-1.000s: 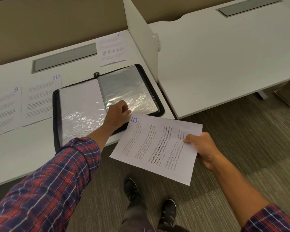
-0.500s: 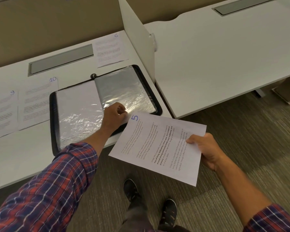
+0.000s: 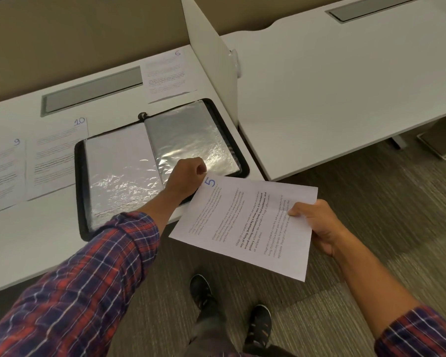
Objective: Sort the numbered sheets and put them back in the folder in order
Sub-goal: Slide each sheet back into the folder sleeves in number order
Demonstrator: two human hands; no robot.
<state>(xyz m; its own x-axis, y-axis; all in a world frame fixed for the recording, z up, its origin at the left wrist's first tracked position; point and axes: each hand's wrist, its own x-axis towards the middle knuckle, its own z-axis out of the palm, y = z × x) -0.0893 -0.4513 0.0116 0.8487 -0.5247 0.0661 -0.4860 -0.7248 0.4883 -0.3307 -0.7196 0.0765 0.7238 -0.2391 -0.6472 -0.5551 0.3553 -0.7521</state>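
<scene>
Head cam: right hand [image 3: 317, 225] is pinching sheet 5 [image 3: 242, 222]; left hand [image 3: 186, 179] is curling on the folder [image 3: 78, 176] beside it, grip unclear.

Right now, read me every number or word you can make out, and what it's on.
"5": held sheet, in the right hand.
"Defined by a slower pace, it is centered": same sheet, bold.
"6": back sheet, behind the folder.
"10": middle sheet, left of it.
"9": leftmost sheet.
Other print: too small.

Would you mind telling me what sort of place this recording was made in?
Most likely an open-plan office: white desks stand side by side with a divider panel between them, grey cable hatches are set into the desktops, and striped carpet covers the floor.
</scene>
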